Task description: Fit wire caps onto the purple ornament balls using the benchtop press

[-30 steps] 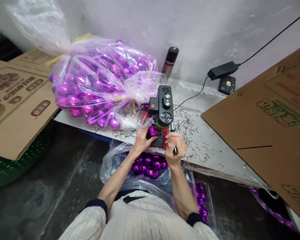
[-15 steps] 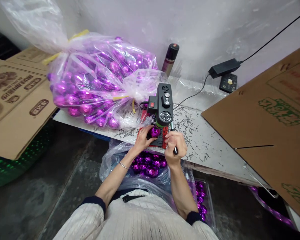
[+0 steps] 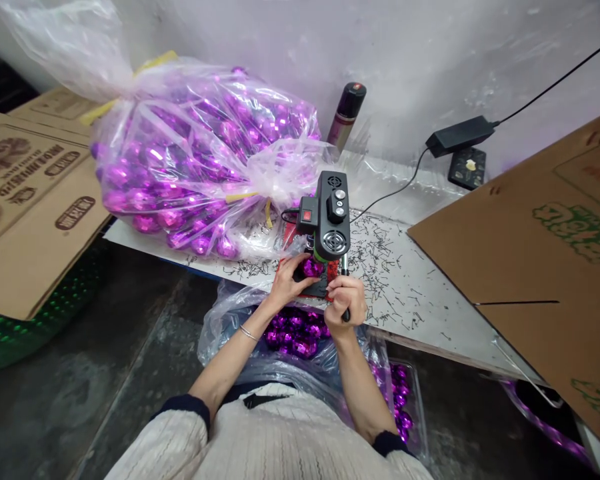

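Between the thumb and fingers of my left hand is a shiny purple faceted ball. It sits on a dark base under the head of a small black press machine with a red switch and round vents. My right hand is wrapped round the black-gripped lever at the machine's right side. Below my wrists, an open clear plastic bag holds many purple balls. The contact point between ball and press is partly hidden by the machine head.
A big tied plastic bag of purple balls lies on the white tabletop, which is strewn with small dark bits. A spray can and a power adapter stand behind. Cardboard boxes flank both sides. A plastic tub is below.
My right hand has moved slightly down and toward me with the lever, which is now lower. My left hand stays at the ball under the press. The view has shifted slightly.
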The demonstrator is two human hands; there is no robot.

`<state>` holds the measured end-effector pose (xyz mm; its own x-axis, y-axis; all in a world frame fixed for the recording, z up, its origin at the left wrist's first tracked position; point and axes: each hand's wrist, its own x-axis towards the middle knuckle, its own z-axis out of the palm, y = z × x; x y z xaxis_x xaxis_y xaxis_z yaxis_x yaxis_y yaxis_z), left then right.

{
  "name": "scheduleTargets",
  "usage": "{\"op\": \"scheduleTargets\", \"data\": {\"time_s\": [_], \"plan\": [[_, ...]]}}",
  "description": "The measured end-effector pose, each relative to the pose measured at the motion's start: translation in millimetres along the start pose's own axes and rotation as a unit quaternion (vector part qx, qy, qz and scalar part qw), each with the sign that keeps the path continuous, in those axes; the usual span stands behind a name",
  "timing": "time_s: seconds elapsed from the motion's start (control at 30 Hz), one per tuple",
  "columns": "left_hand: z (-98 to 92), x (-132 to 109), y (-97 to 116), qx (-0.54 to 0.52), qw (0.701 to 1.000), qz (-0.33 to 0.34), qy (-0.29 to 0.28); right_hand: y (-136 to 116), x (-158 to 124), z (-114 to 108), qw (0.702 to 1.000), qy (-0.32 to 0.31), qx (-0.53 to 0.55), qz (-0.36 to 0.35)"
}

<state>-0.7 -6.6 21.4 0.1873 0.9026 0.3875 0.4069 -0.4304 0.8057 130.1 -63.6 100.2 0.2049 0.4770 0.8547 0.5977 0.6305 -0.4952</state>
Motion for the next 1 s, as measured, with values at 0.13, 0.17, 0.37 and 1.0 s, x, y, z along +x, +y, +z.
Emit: {"op": "scheduleTargets", "data": {"time_s": [0.13,0.17,0.37,1.0], "plan": [[0.9,-1.2,-0.3,0.006,1.000,-0.005,0.000,7.2,-7.5,4.5,1.000,0.023,-0.014,-0.007],[0.9,-1.2,-0.2,0.005,1.000,-0.003,0.000,8.3,-8.5,5.4,0.999,0.028,-0.016,-0.010],[0.0,0.3,1.0,0.000,1.000,0.005,0.002,14.6,-16.0,8.3,0.999,0.018,0.041,0.008],[-2.0,-7.8,4.4,-0.020,0.999,0.024,0.033,-36.2,60.5,-1.2,0.994,0.011,0.007,0.108]]}}
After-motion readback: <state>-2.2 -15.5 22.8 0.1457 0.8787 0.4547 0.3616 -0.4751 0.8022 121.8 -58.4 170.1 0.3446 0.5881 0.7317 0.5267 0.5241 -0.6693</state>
